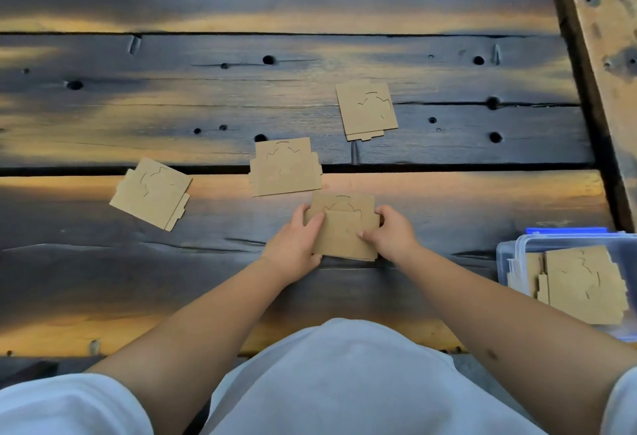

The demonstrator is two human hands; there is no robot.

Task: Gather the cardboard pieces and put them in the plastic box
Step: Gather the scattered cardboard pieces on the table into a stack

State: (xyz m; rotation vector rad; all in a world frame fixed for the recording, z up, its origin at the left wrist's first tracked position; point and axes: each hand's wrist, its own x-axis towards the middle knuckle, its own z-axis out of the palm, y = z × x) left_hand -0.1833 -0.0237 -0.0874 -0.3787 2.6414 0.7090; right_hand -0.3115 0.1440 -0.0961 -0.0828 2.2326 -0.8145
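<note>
A small stack of brown cardboard pieces (pixel 343 227) is held just above the dark wooden table. My left hand (pixel 299 243) grips its left edge and my right hand (pixel 389 233) grips its right edge. Three more cardboard pieces lie flat on the planks: one at the left (pixel 151 193), one in the middle (pixel 284 167) just beyond the held stack, and one farther back to the right (pixel 367 110). The clear plastic box (pixel 506 252) with a blue rim sits at the right edge and holds several cardboard pieces (pixel 586 283).
The table is made of dark, weathered planks (pixel 241 89) with knot holes and gaps between boards. A lighter wooden beam (pixel 606 38) runs along the far right. My white clothing fills the bottom of the view.
</note>
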